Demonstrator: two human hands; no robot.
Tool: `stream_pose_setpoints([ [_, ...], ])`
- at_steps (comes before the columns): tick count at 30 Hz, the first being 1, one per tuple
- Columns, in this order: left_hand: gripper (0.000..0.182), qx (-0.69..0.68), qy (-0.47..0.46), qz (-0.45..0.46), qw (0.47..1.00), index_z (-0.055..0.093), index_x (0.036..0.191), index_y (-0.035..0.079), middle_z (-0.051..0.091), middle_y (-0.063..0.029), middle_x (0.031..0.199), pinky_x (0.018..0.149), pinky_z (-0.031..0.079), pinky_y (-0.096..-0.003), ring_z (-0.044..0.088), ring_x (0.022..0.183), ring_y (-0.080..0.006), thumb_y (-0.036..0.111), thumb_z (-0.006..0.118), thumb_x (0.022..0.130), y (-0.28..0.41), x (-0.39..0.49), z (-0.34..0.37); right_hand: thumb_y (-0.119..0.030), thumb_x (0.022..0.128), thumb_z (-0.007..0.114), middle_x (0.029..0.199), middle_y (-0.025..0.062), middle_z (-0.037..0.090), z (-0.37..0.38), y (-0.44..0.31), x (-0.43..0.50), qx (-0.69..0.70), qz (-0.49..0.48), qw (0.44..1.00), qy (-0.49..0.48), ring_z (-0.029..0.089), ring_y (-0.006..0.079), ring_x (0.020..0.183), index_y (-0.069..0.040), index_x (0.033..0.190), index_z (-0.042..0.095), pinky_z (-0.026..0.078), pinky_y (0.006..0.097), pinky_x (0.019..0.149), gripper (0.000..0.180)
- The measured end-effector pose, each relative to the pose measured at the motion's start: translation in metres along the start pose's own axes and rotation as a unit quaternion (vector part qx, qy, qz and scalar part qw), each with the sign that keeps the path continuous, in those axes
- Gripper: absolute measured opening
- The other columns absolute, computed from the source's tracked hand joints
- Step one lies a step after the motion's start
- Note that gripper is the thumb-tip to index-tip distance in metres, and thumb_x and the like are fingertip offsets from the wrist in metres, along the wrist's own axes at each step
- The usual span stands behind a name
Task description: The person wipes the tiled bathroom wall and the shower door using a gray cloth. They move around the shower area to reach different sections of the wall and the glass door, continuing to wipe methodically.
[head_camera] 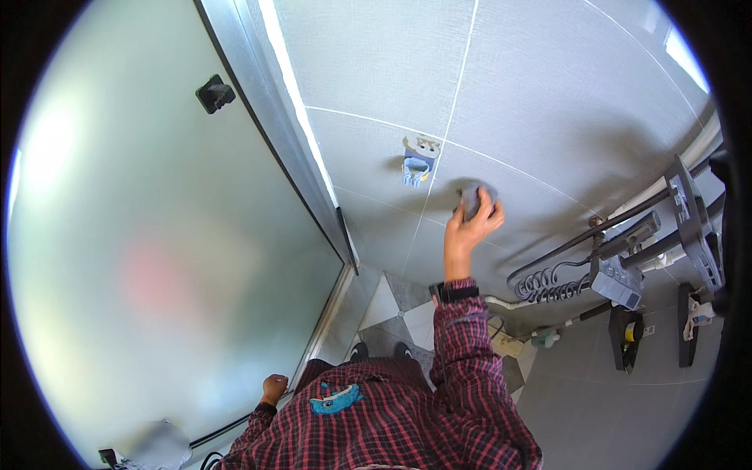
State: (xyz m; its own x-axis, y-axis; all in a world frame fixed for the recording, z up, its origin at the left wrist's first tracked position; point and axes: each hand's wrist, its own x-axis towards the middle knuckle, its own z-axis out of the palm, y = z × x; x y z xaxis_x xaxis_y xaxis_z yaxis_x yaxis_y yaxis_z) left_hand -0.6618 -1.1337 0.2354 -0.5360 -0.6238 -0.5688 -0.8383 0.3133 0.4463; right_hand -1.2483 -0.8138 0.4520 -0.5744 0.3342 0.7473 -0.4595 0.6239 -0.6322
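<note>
My right hand point(474, 226) is raised against the grey tiled wall point(529, 117). It grips a grey cloth point(471, 198), bunched under the fingers and pressed to the tiles. Just up and left of the cloth is a small wall holder point(420, 155) with a cartoon animal face and light-blue prongs. Low on the left, my left hand point(274, 389) hangs by the frosted glass door point(176, 194). Its back faces me and the fingers look curled, but their inner side is hidden; nothing shows in it.
A black door handle point(215, 94) juts from the glass. On the right are a coiled hose point(549, 285), a grey wall fixture point(617, 282) and black corner shelves point(625, 338). A greenish bottle point(545, 339) stands on the patterned floor point(399, 294) near a pole point(593, 311).
</note>
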Motion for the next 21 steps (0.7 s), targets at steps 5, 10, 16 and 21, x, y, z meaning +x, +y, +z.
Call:
stream_pose_setpoints([
  [5,0.032,-0.010,0.044,0.018,0.999,0.079,0.092,0.004,0.076,-0.0127,0.076,0.073,0.060,-0.0383,0.075,0.071,-0.0266,0.035,0.070,0.087,-0.015,-0.012,0.010,0.006,0.075,0.072,0.131,0.0306,0.044,0.035,-0.040,-0.005,-0.015,0.001,0.999,0.037,0.041,0.0481,0.121,-0.008,0.129,0.062,0.035,0.0599,0.103,0.056],
  [10,0.032,-0.051,-0.005,-0.021,0.998,0.079,0.089,0.006,0.074,-0.0145,0.074,0.072,0.059,-0.0422,0.074,0.071,-0.0305,0.035,0.066,0.089,-0.028,-0.024,0.007,0.008,0.071,0.071,0.130,0.0296,0.045,0.073,-0.025,-0.056,-0.077,-0.048,0.995,-0.047,0.043,0.0472,0.121,-0.013,0.126,0.066,0.037,0.0583,0.102,0.059],
  [16,0.033,-0.037,-0.020,-0.025,0.999,0.077,0.083,0.007,0.074,-0.0127,0.074,0.076,0.059,-0.0444,0.074,0.076,-0.0310,0.037,0.064,0.089,-0.063,-0.010,0.034,0.008,0.072,0.068,0.124,0.0231,0.053,0.073,-0.053,-0.102,0.021,-0.066,0.957,-0.281,0.050,0.0442,0.117,-0.017,0.122,0.070,0.040,0.0546,0.102,0.056],
  [21,0.031,-0.120,0.014,-0.065,0.990,0.079,0.092,0.006,0.077,-0.0144,0.082,0.078,0.060,-0.0432,0.075,0.078,-0.0317,0.035,0.068,0.087,-0.077,0.013,0.056,0.006,0.077,0.064,0.122,0.0220,0.055,0.093,-0.149,-0.058,0.073,-0.169,0.958,-0.220,0.050,0.0431,0.118,-0.018,0.122,0.071,0.040,0.0534,0.101,0.052],
])
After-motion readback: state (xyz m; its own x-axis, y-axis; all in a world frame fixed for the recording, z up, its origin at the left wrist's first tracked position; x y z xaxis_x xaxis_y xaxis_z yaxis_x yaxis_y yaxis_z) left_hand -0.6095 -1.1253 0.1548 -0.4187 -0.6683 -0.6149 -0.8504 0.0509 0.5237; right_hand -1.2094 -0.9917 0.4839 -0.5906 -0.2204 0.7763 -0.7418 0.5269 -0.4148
